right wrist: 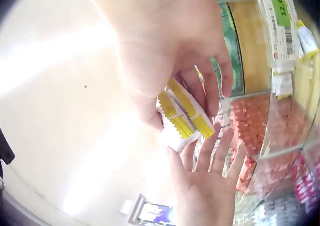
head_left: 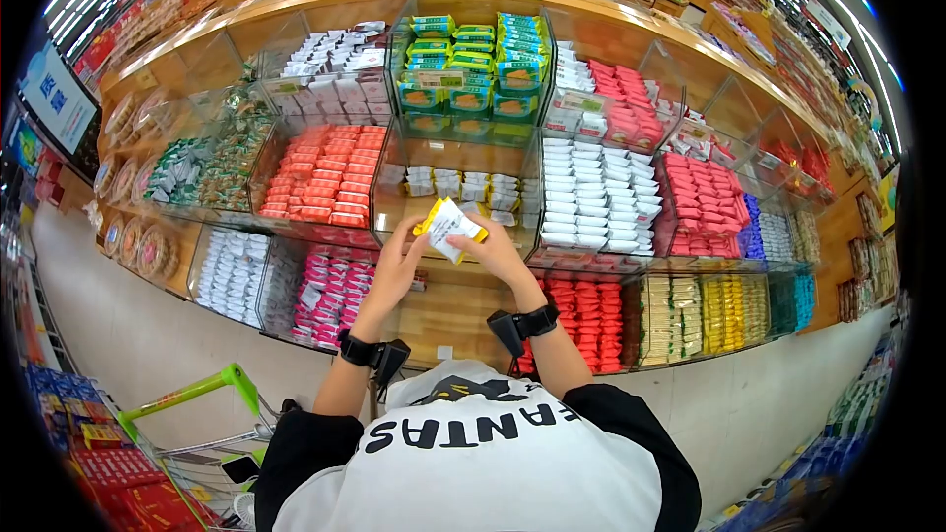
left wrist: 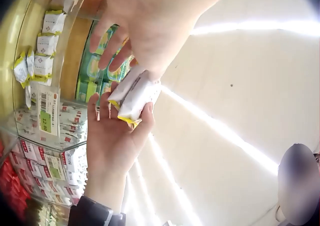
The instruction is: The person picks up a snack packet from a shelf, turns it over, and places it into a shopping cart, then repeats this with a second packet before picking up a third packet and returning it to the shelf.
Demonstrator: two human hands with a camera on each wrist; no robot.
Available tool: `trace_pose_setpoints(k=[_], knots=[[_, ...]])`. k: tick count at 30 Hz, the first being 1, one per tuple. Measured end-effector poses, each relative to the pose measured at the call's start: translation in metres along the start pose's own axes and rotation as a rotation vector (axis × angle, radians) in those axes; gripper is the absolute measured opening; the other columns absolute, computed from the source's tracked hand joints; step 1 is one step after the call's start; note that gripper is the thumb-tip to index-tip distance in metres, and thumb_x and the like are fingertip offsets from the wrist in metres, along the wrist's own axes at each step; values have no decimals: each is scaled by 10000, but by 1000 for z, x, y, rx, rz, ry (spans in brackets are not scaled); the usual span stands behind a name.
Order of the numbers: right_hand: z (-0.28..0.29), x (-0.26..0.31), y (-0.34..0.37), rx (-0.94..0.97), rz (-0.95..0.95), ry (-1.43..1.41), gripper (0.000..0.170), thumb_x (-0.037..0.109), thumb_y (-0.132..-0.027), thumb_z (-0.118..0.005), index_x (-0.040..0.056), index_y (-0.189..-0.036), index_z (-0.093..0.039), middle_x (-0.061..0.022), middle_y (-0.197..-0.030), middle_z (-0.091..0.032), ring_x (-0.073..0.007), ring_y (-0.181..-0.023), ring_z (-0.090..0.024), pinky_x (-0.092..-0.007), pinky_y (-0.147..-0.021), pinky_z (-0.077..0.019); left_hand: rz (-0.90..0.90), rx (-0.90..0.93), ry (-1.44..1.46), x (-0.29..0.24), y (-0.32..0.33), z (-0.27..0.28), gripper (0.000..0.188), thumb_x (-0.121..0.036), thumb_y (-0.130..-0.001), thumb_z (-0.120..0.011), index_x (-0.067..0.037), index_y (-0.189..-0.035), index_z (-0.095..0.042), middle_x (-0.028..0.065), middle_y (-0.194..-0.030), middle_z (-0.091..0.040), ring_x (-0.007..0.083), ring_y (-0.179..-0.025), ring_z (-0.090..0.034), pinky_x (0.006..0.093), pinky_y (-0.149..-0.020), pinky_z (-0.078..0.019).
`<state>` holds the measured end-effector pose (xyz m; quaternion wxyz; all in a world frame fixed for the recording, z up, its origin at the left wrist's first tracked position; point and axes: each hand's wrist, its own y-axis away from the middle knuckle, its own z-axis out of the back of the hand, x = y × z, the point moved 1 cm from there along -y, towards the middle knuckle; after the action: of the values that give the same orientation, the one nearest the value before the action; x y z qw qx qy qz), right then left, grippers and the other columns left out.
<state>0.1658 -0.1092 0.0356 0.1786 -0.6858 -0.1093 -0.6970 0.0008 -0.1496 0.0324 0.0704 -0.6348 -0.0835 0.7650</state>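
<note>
Gripping two white-and-yellow packets (left wrist: 139,100) between thumbs and fingers of left hand (head_left: 398,258) and right hand (head_left: 493,252) over the wooden display (head_left: 455,313), seemingly one from the head but plainly paired at both wrists, beside a price tag (right wrist: 281,23) readable as 12.80 at the right wrist.

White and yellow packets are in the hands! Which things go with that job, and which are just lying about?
Part of the job:
- held packets
- left hand
- right hand
- probably the similar shelf packets

Just there:
- green-handled cart
- orange packets
- red packets
</note>
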Motion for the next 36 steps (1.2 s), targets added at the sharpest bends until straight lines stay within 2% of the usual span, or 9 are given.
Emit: trace_pose_setpoints(k=[5,13,16,18,24,26,31,33,36], knots=[[-9,11,11,118,25,148,405,242,-703,-653,-3,-1002,-531,-66,-871,-588,-118,-802,-526,-252,-727,-409,102,-10,151,-9,27,13,306,-115,-826,-494,-12,-1106,-431,75,-949,-541,113,-853,-526,235,-719,-419],[-13,34,22,317,50,242,424,203,-695,-659,16,-1048,-515,-64,-912,-586,-122,-810,-523,-253,-742,-405,108,-22,90,-19,57,21,344,-84,-791,-534,-23,-1117,-444,73,-991,-524,131,-891,-517,240,-736,-416],[-15,36,27,370,66,228,442,194,-701,-654,22,-1078,-501,-74,-952,-579,-126,-856,-520,-258,-765,-401,77,-41,93,-23,66,24,369,-56,-766,-550,-32,-1120,-451,80,-1035,-501,146,-907,-510,244,-743,-416],[-18,32,28,417,98,213,458,183,-697,-655,28,-1095,-491,-83,-1008,-565,-144,-912,-516,-268,-803,-392,-91,-117,-74,-31,70,27,380,-40,-745,-559,-44,-1114,-466,84,-1065,-483,159,-913,-504,245,-750,-415],[-33,30,36,507,83,267,466,156,-687,-654,31,-1102,-481,-81,-1042,-553,-181,-944,-517,-279,-843,-378,-116,-273,-268,-53,92,32,243,1,-696,-551,-26,-936,-580,87,-1019,-507,180,-922,-492,262,-778,-400],[-39,31,37,534,117,263,464,152,-686,-654,31,-1099,-482,-80,-1040,-554,-179,-945,-516,-277,-843,-378,-230,-313,-450,-56,101,34,208,3,-692,-554,-18,-898,-581,85,-989,-514,178,-880,-501,261,-763,-401],[-58,34,42,595,142,204,449,137,-680,-655,34,-1085,-489,-76,-1034,-556,-170,-949,-513,-275,-842,-378,-163,-384,-404,-61,124,40,147,2,-700,-560,1,-847,-573,80,-915,-511,169,-840,-511,250,-716,-417],[-64,26,42,583,231,213,427,165,-681,-651,37,-1063,-507,-120,-991,-558,-246,-917,-525,-308,-803,-398,-120,-395,-362,-58,133,43,136,1,-704,-559,1,-840,-572,82,-912,-511,167,-830,-513,249,-707,-421],[-73,16,43,614,257,229,438,173,-678,-653,39,-1067,-506,-132,-998,-552,-264,-922,-520,-323,-804,-397,-103,-397,-381,-48,148,50,115,1,-711,-563,1,-826,-570,86,-897,-515,163,-807,-517,244,-687,-427]])
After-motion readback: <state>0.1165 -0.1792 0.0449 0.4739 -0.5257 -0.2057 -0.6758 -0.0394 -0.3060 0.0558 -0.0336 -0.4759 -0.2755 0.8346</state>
